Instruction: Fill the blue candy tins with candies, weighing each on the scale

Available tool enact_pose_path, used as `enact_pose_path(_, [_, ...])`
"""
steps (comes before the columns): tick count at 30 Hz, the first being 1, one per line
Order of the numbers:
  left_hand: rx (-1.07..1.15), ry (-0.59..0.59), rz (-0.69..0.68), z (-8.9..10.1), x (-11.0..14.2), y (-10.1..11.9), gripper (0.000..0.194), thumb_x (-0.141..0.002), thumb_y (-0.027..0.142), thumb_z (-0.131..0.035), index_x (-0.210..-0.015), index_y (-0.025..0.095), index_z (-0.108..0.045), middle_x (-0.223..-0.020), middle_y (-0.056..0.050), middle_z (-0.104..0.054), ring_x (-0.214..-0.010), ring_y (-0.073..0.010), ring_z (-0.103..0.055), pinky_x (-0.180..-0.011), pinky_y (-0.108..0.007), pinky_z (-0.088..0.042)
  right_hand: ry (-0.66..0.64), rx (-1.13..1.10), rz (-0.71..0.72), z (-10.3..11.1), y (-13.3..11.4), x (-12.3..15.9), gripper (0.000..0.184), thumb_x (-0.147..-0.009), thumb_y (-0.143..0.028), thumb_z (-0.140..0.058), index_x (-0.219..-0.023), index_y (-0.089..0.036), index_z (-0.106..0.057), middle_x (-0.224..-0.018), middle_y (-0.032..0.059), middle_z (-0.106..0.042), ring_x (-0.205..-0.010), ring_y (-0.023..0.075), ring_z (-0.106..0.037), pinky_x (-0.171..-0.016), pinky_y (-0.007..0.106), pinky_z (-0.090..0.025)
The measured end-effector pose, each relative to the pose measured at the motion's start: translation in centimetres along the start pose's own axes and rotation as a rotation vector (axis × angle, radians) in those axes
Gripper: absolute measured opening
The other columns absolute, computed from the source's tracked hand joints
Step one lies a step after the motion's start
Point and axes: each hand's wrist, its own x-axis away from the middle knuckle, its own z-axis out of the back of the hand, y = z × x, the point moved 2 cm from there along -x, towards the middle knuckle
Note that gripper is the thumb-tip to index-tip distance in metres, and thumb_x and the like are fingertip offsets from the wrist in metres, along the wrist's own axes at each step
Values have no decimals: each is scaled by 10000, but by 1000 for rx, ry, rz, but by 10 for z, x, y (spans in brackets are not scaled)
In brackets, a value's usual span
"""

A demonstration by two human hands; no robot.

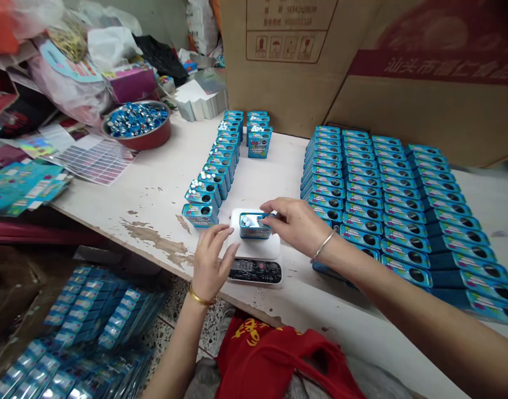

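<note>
A small blue candy tin (254,231) stands on the white digital scale (260,250), with a few white round candies (247,221) on its lid. My right hand (297,224) is at the tin's right end, thumb on the near side and forefinger on the far side, close to the dark hole in the lid. My left hand (211,257) hovers by the scale's left edge, fingers apart and holding nothing. Just beyond it a row of blue tins (201,215) runs away from me, several with white candies on top. The scale's display (243,267) is lit.
Several columns of blue tins (364,205) fill the right side. A shorter row (258,145) stands near a large cardboard box (287,88). At the left are a red bowl (156,136) of small blue-and-silver pieces and printed sheets (99,158). Wrapped tins (83,299) lie below the table edge.
</note>
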Motion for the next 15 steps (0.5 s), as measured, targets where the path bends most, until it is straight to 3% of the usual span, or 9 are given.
enact_pose_path(5, [-212, -44, -131, -10, -13, 8, 494, -846, 348, -584, -1310, 251, -445, -1372, -115, -455, -1295, -278, -375, -1070, -493, -276, 173, -14, 94, 2, 7, 13, 229, -865, -170, -469, -962, -131, -672, -962, 117, -683, -873, 202, -632, -785, 338, -488])
enact_pose_path(7, [-251, -64, -158, -15, -15, 10, 497, -843, 359, -587, -1308, 261, -443, -1389, -104, -451, -1332, -283, -336, -1092, -518, -219, 184, -48, 35, -1, 15, 19, 265, -873, -184, -439, -987, -112, -667, -977, 136, -684, -820, 199, -640, -773, 348, -497])
enact_pose_path(11, [-270, -106, -203, -28, -20, 22, 445, -857, 339, -565, -1278, 237, -464, -1392, -101, -457, -1351, -277, -320, -1105, -531, -176, 108, -234, -118, -12, 28, 25, 339, -889, -231, -414, -1102, -75, -627, -802, 105, -690, -607, 158, -628, -676, 335, -523])
enact_pose_path(15, [-312, -151, -225, -44, -31, 33, 347, -887, 301, -512, -1222, 213, -514, -1400, -95, -453, -1359, -271, -312, -1116, -535, -138, 93, -421, -173, -19, 28, 27, 377, -889, -255, -428, -1184, -77, -581, -848, 110, -689, -636, 164, -649, -655, 333, -541])
